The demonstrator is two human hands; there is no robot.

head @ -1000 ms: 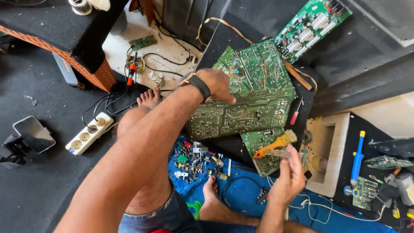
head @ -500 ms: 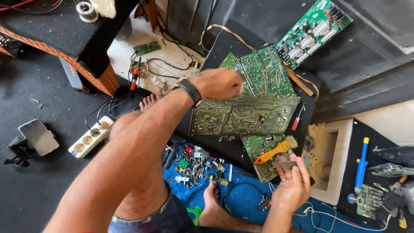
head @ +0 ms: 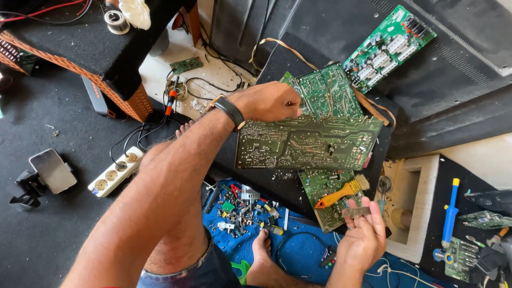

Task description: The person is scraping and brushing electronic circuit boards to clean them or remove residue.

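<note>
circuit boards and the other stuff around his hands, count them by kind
green circuit boards near the hands: 4
yellow-handled brush: 1
small chip in the right hand: 1
left hand on the boards: 1
total: 7

Your arms bare, no sleeves. Black wristwatch point(head: 229, 111), tan-edged strap, on your left wrist. Blue denim shorts point(head: 194, 269), frayed hem, on your leg. Your feet bare.

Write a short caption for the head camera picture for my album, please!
Left hand steadies a large green circuit board while the right hand pinches a small part beside a yellow-handled brush.
</note>
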